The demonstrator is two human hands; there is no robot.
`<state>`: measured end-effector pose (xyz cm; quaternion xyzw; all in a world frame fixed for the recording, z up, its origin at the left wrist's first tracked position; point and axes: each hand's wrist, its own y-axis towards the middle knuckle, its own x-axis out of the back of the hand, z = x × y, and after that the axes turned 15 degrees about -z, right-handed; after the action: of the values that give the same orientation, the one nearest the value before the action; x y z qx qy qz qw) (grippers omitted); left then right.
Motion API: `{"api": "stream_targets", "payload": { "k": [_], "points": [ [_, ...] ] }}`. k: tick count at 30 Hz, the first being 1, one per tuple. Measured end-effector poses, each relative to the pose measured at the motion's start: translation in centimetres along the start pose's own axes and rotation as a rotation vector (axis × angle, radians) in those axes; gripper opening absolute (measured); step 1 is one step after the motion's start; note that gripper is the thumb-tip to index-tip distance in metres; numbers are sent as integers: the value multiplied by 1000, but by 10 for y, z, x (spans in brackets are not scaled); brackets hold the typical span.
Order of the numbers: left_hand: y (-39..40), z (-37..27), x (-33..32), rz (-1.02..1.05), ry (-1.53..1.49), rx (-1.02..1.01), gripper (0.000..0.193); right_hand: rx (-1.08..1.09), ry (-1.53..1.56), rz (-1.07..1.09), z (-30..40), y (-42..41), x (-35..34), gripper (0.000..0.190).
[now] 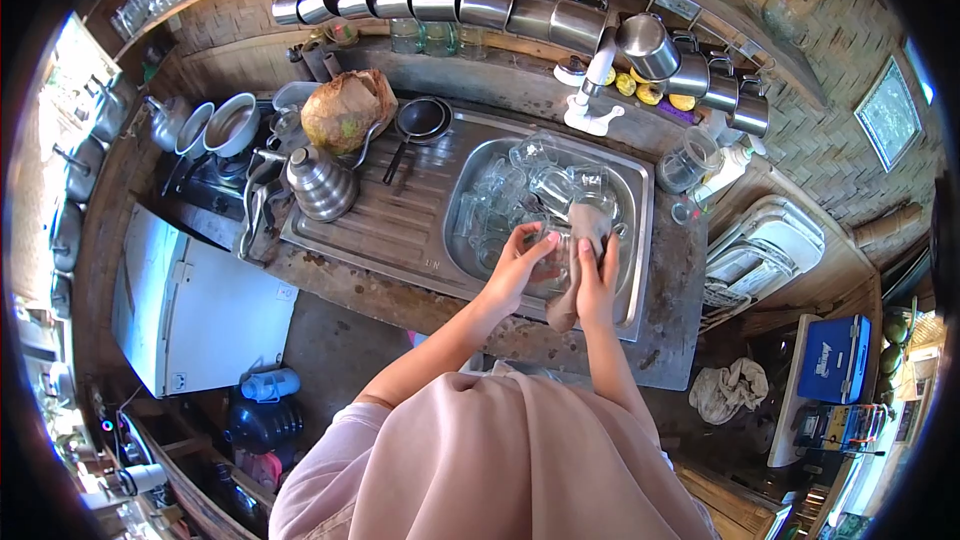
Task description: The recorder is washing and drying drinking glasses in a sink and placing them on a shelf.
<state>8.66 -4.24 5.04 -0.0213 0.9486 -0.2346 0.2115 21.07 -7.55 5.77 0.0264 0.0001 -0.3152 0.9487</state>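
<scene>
My left hand (521, 262) holds a clear glass (553, 259) by its side, above the front of the stainless steel sink (459, 240). In my right hand (596, 281) is a grey-brown cloth (589, 229), bunched against the glass, with one end hanging below my fingers. The cloth hides part of the glass. Beneath and behind my hands, the sink basin is heaped with glassware (499, 187), including a clear glass mug (553, 189). A white plastic tap (592, 114) stands behind the basin.
On the ribbed drainboard (397, 217) stand a steel gooseneck kettle (322, 184), a coconut (345, 112) and a black-handled strainer (420, 120). Steel mugs (439, 0) hang in a row above. To the right of the sink are a glass jar (684, 161) and a white bottle (724, 172).
</scene>
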Motion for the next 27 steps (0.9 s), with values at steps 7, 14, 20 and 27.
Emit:
{"api": "stream_targets", "payload": {
  "k": [7, 14, 20, 27],
  "points": [
    [12, -2, 0, 128, -28, -4, 37, -62, 26, -50, -11, 4, 7, 60],
    [2, -2, -10, 15, 79, -147, 43, 439, -173, 2, 2, 2, -3, 41],
    [9, -3, -1, 118, 36, -37, 46, -177, 144, -85, -6, 4, -2, 57],
    [19, -3, 2, 126, 161, 113, 49, -100, 135, -126, -17, 1, 2, 49]
  ]
}}
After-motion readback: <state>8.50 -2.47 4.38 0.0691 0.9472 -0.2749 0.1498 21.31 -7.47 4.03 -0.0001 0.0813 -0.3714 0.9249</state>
